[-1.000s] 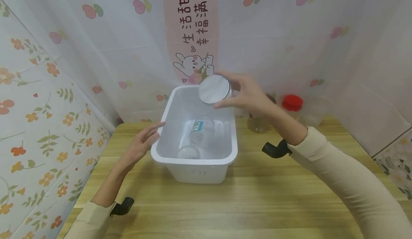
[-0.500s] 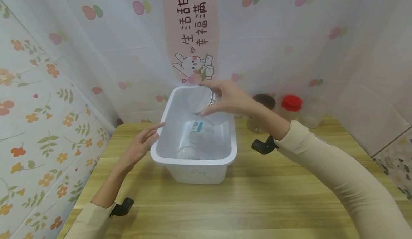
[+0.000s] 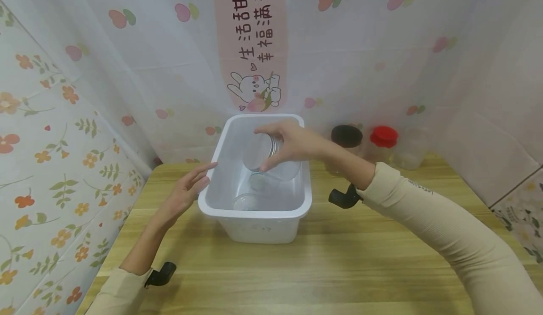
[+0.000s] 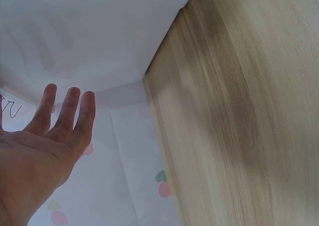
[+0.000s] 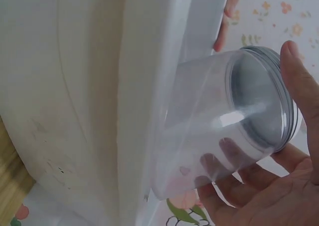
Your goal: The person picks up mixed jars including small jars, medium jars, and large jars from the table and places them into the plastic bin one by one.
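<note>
My right hand [image 3: 292,141] grips a clear plastic jar [image 5: 209,121] by its silver screw lid [image 3: 257,152], tilted on its side within the mouth of a white plastic tub [image 3: 263,230]. In the right wrist view the thumb lies at the lid and the fingers wrap beneath the jar. Two more clear containers lie in the tub: a jar with a blue label [image 3: 257,181], partly hidden behind the held jar, and a round clear one [image 3: 245,202] near the front wall. My left hand [image 3: 186,190] rests with extended fingers at the tub's left rim.
Right of the tub, at the back of the wooden table [image 3: 271,277], stand a black-lidded jar [image 3: 347,136], a red-lidded jar [image 3: 383,137] and a clear container [image 3: 410,150]. A printed curtain [image 3: 169,70] hangs close behind them.
My right hand has moved left and down, bringing the silver-lidded jar from above the tub's back right rim into its mouth. The left hand has stayed at the rim.
</note>
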Demonstrator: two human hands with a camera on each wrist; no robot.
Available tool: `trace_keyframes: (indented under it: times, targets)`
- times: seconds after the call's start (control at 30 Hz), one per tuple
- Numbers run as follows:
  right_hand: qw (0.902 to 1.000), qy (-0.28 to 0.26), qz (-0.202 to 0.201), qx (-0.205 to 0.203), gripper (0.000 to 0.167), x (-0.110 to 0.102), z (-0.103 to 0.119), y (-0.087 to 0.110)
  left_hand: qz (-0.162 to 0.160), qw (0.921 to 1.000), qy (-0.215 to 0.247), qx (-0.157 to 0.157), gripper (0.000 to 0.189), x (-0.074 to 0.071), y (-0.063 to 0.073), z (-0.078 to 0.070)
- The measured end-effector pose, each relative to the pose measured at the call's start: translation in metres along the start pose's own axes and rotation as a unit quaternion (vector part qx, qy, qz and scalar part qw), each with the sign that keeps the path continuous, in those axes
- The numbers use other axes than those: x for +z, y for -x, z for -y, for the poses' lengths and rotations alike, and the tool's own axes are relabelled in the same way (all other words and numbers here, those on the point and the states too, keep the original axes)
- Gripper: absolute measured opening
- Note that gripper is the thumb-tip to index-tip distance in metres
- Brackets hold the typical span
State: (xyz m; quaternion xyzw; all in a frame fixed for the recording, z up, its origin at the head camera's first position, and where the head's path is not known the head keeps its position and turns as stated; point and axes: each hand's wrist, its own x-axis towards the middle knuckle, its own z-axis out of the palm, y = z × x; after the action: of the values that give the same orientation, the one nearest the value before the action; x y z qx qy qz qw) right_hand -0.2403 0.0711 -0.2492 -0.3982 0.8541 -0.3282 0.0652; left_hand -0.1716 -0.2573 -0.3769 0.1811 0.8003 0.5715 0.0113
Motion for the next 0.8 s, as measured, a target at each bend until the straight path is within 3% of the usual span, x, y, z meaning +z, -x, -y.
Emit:
trace_keyframes:
  times: [0.37,0.57,0.8]
  targets:
    - [0.9965,0.018,0.081,-0.003,0.091,0.016,0.004,0.0,0.002,1.0,0.003,0.003,0.045,0.0,0.001,0.001]
    - [0.9946,0.008,0.099,0.03,0.081,0.018,0.01,0.0,-0.001,1.0,-0.003,-0.004,0.046,0.001,0.0,-0.001]
    - [0.9888,0.054,0.137,0.026,0.109,0.009,0.015,0.005,0.004,1.0,0.003,-0.002,0.046,0.0,0.0,-0.001]
